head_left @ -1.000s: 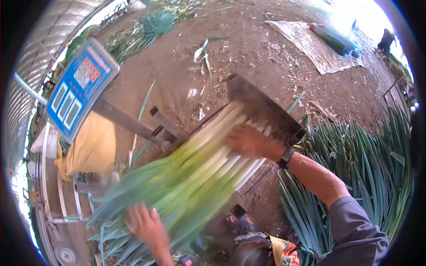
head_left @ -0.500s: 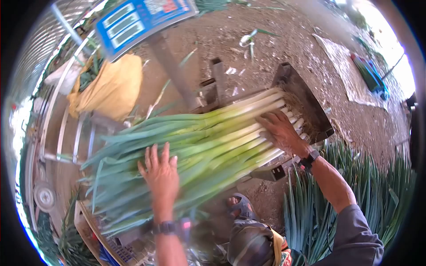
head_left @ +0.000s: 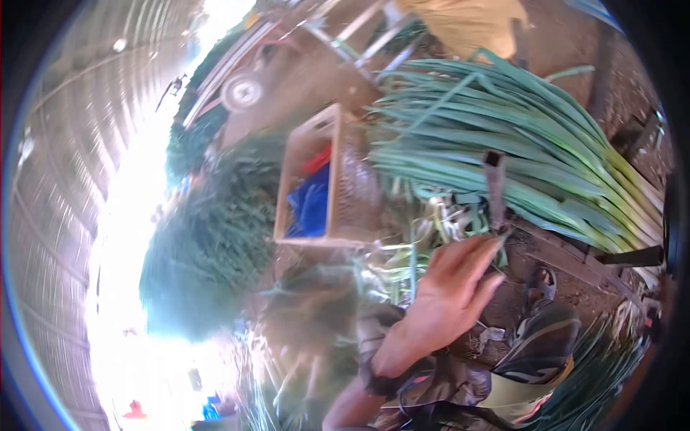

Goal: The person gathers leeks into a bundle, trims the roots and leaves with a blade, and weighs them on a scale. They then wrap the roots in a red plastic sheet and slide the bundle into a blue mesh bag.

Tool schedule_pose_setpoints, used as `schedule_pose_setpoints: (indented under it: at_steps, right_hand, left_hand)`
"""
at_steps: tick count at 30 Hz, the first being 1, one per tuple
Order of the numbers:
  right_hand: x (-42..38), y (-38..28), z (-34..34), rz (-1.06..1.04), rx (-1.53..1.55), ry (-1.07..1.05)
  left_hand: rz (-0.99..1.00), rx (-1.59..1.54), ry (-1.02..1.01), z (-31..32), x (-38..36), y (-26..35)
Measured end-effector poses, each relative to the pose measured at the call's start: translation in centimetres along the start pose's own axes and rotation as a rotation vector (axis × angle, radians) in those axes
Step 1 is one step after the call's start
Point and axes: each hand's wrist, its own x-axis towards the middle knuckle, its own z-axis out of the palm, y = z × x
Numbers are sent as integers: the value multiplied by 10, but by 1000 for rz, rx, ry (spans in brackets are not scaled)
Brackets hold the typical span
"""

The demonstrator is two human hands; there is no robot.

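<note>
My left hand [head_left: 458, 291] is low in the middle of the head view, beside a metal post [head_left: 494, 190] of the rack. Its fingers reach forward, with a gap between the upper fingers and the lower one, and no held object shows in it. A thick bundle of leeks [head_left: 496, 136] lies across the rack, green leaves toward the left and pale stems toward the right edge. Loose leek trimmings [head_left: 445, 219] are heaped just beyond my fingers. My right hand is out of view.
A wooden-framed crate [head_left: 338, 179] with blue and red items stands left of the leeks. Left of it is a large pile of greens [head_left: 215, 230]. A wheeled cart [head_left: 244, 90] and a yellow sack [head_left: 467, 25] are behind. More leeks [head_left: 600, 373] lie lower right.
The view has swung left, so the leeks now appear farther right. My left hand has come off the leaves to the near side of the rack. My right hand has left the view.
</note>
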Motion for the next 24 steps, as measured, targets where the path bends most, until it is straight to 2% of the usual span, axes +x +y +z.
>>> schedule_pose_setpoints:
  at_steps: [2, 3, 5, 6, 8, 9, 10, 12, 14, 16, 18, 19, 20, 23, 24]
  right_hand:
    - [-2, -63, -12, 28, 180, 49]
    - [-4, -93, -12, 34, 255, 50]
    - [-9, -143, -14, 28, 325, -6]
    - [-13, -166, -6, 14, 319, -61]
    - [-27, -196, 3, -118, 178, -121]
    - [-30, -198, 7, -198, 67, -288]
    - [-36, -198, 16, -250, 64, -322]
    - [-53, -198, 45, -358, 57, -397]
    - [-74, -206, 76, -473, 48, -471]
    - [-92, -236, 96, -539, 74, -598]
    - [-113, -270, 110, -544, 132, -779]
    - [-122, -283, 116, -540, 155, -877]
    - [-132, -293, 122, -628, 128, -891]
    - [-159, -324, 128, -906, 20, -888]
    - [-167, -337, 127, -892, 25, -925]
  left_hand:
    - [-293, -13, 145, -51, -61, -7]
    - [-477, -151, 272, -67, -105, -24]
    - [-831, -118, 430, -103, -199, -63]
    - [-1004, 74, 451, -124, -245, -79]
    - [-1027, -82, 663, -163, -345, -104]
    - [-1095, 44, 738, -177, -400, -113]
    - [-1162, 174, 810, -181, -451, -118]
    - [-1363, 200, 859, -177, -499, -104]
    - [-1485, 441, 820, -155, -596, -115]
    - [-1703, 538, 512, -136, -607, -94]
    - [-1686, 570, 480, -80, -683, -113]
    - [-1558, 462, 757, -54, -704, -113]
    - [-1598, 655, 628, -22, -739, -127]
    - [-1614, 650, 534, 4, -746, -133]
    - [-1626, 661, 513, -1, -733, -134]
